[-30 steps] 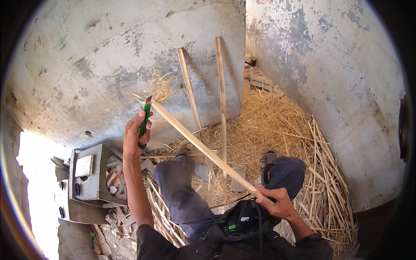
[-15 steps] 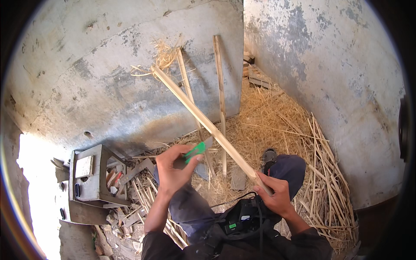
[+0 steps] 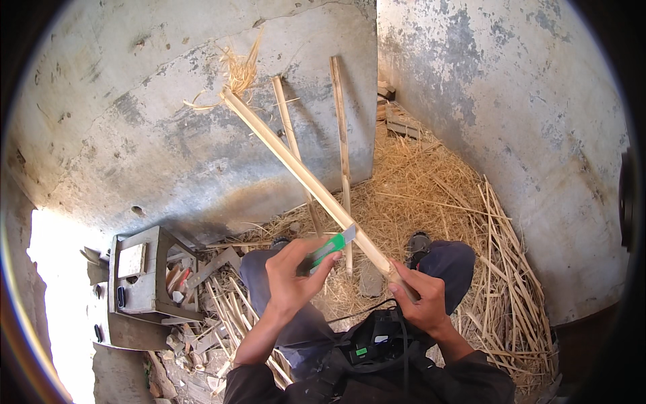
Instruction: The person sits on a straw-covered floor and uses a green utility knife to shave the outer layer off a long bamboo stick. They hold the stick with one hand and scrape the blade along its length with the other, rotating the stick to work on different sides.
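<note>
A green utility knife [image 3: 328, 251] is gripped in my left hand [image 3: 296, 275], its blade out and at the left edge of a long pale wooden strip [image 3: 296, 165]. My right hand [image 3: 421, 296] is closed round the strip's near end. From there the strip slants up and away to the left. A tuft of curled shavings [image 3: 241, 71] hangs at its far end, in front of the wall.
Two more strips lean on the peeling wall: a shorter one [image 3: 285, 114] and a longer one [image 3: 340, 114]. Shavings [image 3: 410, 188] cover the floor, with a pile of thin sticks [image 3: 506, 289] at the right. A worn wooden cabinet [image 3: 142, 269] stands at the left.
My left hand has moved right and slightly down, bringing the knife blade to the strip. The strip's far end has shifted up and left, and its shavings have swung upward.
</note>
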`<state>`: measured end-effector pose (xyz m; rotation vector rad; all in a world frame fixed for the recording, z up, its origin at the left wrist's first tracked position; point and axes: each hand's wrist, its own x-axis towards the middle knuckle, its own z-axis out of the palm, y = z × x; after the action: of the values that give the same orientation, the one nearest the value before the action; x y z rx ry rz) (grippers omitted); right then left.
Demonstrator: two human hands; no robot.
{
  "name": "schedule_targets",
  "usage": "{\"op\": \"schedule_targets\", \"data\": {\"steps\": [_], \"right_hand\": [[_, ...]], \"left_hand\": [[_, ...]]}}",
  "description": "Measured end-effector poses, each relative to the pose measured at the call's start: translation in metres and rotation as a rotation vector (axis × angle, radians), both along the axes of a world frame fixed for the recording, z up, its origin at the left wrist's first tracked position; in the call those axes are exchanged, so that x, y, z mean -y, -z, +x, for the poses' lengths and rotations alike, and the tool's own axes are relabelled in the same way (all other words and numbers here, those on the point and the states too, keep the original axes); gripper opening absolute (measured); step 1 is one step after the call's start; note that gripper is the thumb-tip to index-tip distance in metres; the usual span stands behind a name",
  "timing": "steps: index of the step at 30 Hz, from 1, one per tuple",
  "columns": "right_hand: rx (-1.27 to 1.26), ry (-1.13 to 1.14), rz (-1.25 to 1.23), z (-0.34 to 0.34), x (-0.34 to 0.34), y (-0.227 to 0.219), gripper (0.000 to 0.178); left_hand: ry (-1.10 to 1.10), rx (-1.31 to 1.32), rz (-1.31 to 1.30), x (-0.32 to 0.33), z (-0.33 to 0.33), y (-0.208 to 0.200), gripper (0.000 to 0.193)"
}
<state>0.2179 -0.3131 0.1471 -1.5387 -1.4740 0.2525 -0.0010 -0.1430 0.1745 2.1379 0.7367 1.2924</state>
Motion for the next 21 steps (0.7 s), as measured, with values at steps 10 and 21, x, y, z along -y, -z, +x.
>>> {"op": "schedule_targets", "data": {"steps": [10, 21], "right_hand": [[-0.035, -0.033, 0.009, 0.0, 0.002, -0.003, 0.045], [-0.03, -0.031, 0.015, -0.001, 0.004, -0.007, 0.044]], "left_hand": [[-0.046, -0.018, 0.088, 0.002, -0.002, -0.01, 0.033], [-0.071, -0.039, 0.074, 0.0, -0.004, -0.016, 0.033]]}}
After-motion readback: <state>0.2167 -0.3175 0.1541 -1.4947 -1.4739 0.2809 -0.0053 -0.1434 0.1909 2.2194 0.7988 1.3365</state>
